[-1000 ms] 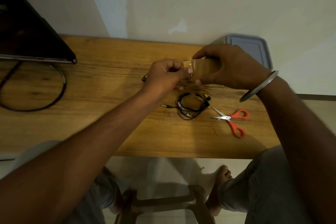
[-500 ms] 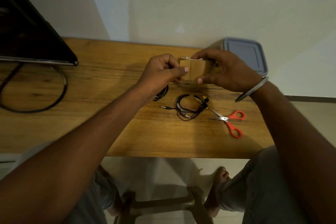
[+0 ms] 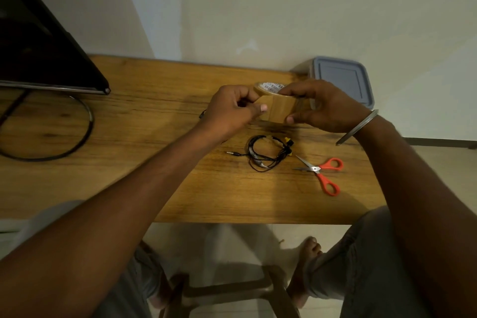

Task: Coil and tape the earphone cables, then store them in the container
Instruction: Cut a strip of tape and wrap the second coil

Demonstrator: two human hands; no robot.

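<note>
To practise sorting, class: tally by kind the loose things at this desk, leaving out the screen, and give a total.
Tape roll: 1
Earphones: 1 coil in plain view
Scissors: 1
Container: 1
Total: 4
A dark bit behind the left hand is too hidden to count.

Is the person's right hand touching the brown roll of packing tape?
Touching. The head view shows the right hand gripping the brown roll of packing tape, thumb below and fingers curled over its top.
</note>
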